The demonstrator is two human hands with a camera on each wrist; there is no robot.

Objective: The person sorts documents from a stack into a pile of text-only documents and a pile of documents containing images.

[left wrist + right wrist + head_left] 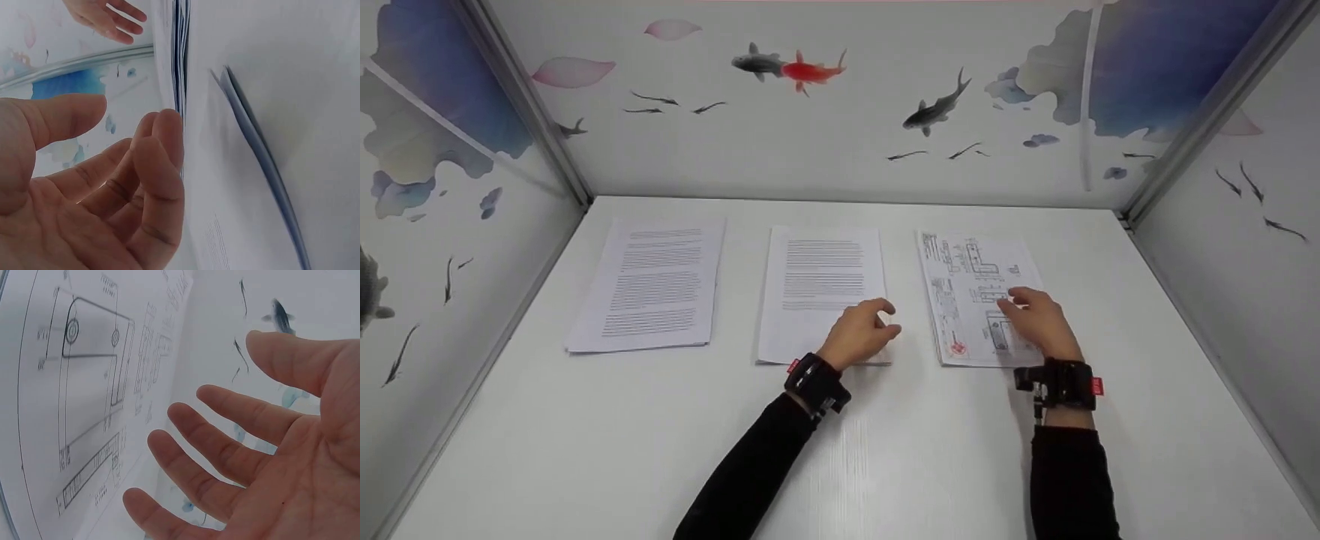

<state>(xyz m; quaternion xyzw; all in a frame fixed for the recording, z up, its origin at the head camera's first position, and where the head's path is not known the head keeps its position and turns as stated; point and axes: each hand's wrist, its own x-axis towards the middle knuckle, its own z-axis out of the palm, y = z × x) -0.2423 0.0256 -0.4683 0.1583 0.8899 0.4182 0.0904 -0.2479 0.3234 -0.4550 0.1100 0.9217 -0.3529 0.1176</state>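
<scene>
Three stacks of paper lie in a row on a white table. My left hand (859,330) is over the lower right part of the middle text stack (821,281), its fingers loosely bent and holding nothing. In the left wrist view, thumb and fingers are apart, with stack edges (259,146) beside them. Above the right stack of technical drawings (960,330), which bears a red stamp, is my right hand (1042,322). Its fingers (191,467) are spread and grip nothing in the right wrist view. Whether either hand touches paper, I cannot tell.
Another printed text stack (660,292) is at the left of the table (660,442). Panels painted with fish and leaves, such as the back panel (825,150), enclose the table at the back and both sides. Each wrist wears a black camera band (1069,384).
</scene>
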